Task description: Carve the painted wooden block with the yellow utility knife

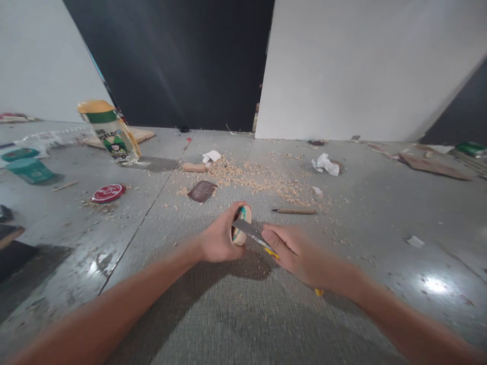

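My left hand [220, 235] is wrapped round a small pale wooden piece [244, 219] with teal and dark marks on its face. My right hand [292, 251] grips a utility knife [249, 230] with yellow on its handle, and the blade lies against or just in front of the wooden piece. Most of the handle is hidden in my fingers. Beyond my hands lies a thin carving tool [297, 211] with a wooden handle. A brown piece of sandpaper or leather [202, 191] and a small wooden block [194, 167] are on the floor farther out.
Wood shavings [247, 175] are scattered over the grey floor. A bottle with an orange lid [110, 132], a teal container [30, 171] and a red round lid [108, 192] are on the left. Crumpled paper [326, 165] lies at right. Black and white panels stand behind.
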A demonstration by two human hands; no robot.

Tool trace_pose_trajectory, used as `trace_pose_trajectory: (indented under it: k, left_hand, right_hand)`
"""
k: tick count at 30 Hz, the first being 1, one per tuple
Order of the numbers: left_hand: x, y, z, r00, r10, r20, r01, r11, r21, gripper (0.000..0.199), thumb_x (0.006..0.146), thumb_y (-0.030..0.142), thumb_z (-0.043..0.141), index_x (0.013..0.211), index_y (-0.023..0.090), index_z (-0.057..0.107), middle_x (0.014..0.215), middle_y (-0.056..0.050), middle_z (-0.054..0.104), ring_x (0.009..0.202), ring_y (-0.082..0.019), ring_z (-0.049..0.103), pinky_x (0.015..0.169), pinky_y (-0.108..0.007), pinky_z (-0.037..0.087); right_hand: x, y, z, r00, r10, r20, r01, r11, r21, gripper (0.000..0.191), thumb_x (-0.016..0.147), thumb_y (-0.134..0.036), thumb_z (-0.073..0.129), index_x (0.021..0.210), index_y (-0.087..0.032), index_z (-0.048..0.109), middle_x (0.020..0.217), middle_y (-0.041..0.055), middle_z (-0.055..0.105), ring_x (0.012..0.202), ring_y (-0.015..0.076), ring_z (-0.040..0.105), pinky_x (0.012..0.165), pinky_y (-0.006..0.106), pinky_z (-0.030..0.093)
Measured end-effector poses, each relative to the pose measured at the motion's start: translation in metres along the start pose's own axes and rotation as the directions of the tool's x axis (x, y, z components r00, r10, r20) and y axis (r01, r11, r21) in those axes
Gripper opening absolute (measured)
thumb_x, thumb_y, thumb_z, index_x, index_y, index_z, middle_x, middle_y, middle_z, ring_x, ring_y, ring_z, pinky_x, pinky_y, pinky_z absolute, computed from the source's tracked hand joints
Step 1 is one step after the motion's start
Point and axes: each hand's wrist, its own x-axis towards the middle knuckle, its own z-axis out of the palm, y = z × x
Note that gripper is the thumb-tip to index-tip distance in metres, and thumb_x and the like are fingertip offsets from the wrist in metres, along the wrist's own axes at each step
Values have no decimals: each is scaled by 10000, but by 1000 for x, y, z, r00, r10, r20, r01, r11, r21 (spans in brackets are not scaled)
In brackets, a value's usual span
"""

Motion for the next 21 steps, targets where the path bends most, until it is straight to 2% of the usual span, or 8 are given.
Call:
trace_pose_trajectory:
  k: [7,10,15,21]
  left_hand:
    - [0,1,-1,1000,3,-3,-3,1000,4,602,567,115,568,1129,170,358,759,56,394,634,-92,377,569,-227,322]
    - [1,1,-2,1000,-2,-14,2,1000,13,603,563,123,561,1131,171,363,786,49,394,646,-94,375,562,-224,327]
    - [2,-2,-3,998,45,-38,-46,999,-26,624,557,149,598,1132,179,356,844,29,410,719,-118,419,591,-230,367]
    - [1,-1,0,1000,-11,-25,11,1000,-15,629,577,130,577,1158,181,342,826,44,405,640,-82,394,544,-212,348]
  right_hand:
    - [2,-1,1,1000,0,-2,0,1000,0,382,1020,-406,277,706,-221,392,650,-28,467,585,130,415,542,281,290]
    - [-1,-1,-5,999,42,34,-42,999,8,396,1020,-429,269,714,-219,408,661,-19,492,590,132,442,534,280,296]
    - [-8,-1,-16,993,20,114,-21,1000,0,368,999,-430,322,738,-216,468,661,-9,491,590,137,453,525,284,294]
    - [-2,-2,-10,998,56,0,-56,998,18,403,1016,-428,273,700,-218,408,607,-32,450,552,123,424,519,279,283]
